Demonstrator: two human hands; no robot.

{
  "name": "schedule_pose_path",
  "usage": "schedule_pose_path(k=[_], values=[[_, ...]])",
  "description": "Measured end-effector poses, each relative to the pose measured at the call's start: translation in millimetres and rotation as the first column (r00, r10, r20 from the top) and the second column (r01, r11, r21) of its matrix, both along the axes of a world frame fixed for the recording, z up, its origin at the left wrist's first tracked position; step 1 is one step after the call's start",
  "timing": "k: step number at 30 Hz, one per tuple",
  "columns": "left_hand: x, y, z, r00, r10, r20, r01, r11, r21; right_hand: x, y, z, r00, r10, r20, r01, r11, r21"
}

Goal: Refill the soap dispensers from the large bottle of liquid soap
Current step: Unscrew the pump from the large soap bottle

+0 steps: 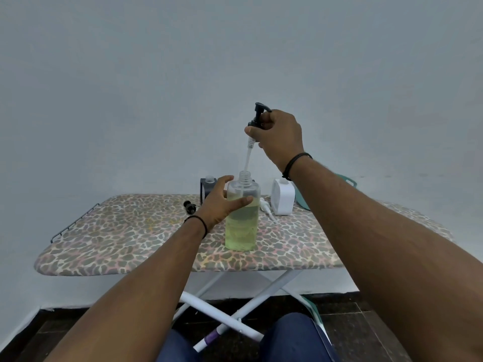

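Gripping pump [257, 118] & bottle [241, 215], both hands.

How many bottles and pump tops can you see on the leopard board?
Bottles: 3, the clear bottle with green soap, a dark bottle, a white bottle.
Pump tops: 3, a black pump held above the clear bottle, a black one lying down, a white one lying down.
Total: 6
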State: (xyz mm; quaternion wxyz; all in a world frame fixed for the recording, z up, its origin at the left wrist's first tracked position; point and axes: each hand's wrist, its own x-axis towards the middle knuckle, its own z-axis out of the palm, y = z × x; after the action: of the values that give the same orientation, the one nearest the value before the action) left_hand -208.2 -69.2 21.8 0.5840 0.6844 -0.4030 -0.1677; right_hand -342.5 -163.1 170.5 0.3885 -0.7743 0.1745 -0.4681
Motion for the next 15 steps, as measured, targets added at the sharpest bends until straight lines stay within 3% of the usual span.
schedule_pose_path(k=[15], values=[[4,9,25,0.980,0.115,0.161,-0.123,0.992,0.040,-25,7,33,0.988,-0.045,0.151,0.048,0.999,-0.020]])
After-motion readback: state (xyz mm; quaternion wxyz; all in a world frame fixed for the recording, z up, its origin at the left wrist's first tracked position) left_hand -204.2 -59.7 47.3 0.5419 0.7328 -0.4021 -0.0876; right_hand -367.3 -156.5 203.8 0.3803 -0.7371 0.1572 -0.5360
